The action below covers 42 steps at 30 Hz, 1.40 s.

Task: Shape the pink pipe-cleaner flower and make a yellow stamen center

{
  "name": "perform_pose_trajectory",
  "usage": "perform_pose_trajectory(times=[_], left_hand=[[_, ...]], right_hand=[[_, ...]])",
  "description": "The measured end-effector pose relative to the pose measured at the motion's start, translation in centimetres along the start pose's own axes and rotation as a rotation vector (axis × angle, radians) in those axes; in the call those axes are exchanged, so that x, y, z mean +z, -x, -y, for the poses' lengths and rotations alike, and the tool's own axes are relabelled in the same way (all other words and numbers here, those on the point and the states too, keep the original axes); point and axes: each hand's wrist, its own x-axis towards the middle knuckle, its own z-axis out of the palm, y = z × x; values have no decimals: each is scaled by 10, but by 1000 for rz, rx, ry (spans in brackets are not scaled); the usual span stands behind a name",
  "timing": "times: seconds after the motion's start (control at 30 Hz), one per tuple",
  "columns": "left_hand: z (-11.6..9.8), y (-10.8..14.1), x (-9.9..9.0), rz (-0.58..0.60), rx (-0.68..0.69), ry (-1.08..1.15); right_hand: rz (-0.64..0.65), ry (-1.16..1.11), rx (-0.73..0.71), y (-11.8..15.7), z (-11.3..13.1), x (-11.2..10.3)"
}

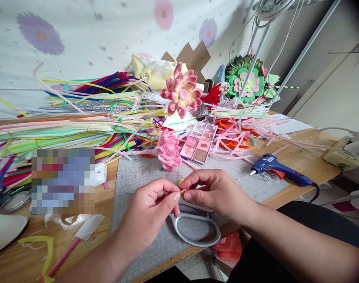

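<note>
A small yellow fuzzy pipe-cleaner piece (182,191) sits pinched between the two hands, low over the grey gridded cutting mat (144,173) near the front edge of the wooden desk (288,157); the left hand (150,214) is closed on it with thumb and forefinger from the left; the right hand (216,194) is closed on its other end with its fingertips, the two hands almost touching; a bit of yellow shows just above the pinch, too small to make out. Under the hands lies a pair of grey-handled scissors (195,230), its loop resting on the mat; behind them lie a pink pipe-cleaner flower (168,150) and, just beside it, a pink eyeshadow palette (199,142); a blue hot-glue gun (278,168) rests to the right on the mat's corner. Further back stands a larger pink-and-cream pipe-cleaner flower (183,92); a broad heap of many-coloured pipe-cleaner stems (64,122) spreads across the left; a green-and-pink paper flower (246,82) stands at the far right.
</note>
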Motion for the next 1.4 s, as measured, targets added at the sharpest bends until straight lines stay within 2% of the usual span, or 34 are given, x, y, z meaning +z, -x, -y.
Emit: perform_pose_trajectory(times=[0.4,0.9,1.07,1.23,1.3,1.4], left_hand=[[-3,2,1,-10,13,-59],[1,3,1,24,110,-90],[-2,3,0,75,83,-29],[-1,1,0,105,31,78],[1,-1,0,96,-2,98],[2,-3,1,22,-7,138]], right_hand=[[-18,21,-4,-1,0,-1],[-15,-201,57,-1,-4,0],[42,-247,72,-1,-7,0],[104,-337,149,-1,-9,2],[125,-354,164,0,-8,1],[118,-351,132,0,-7,-4]])
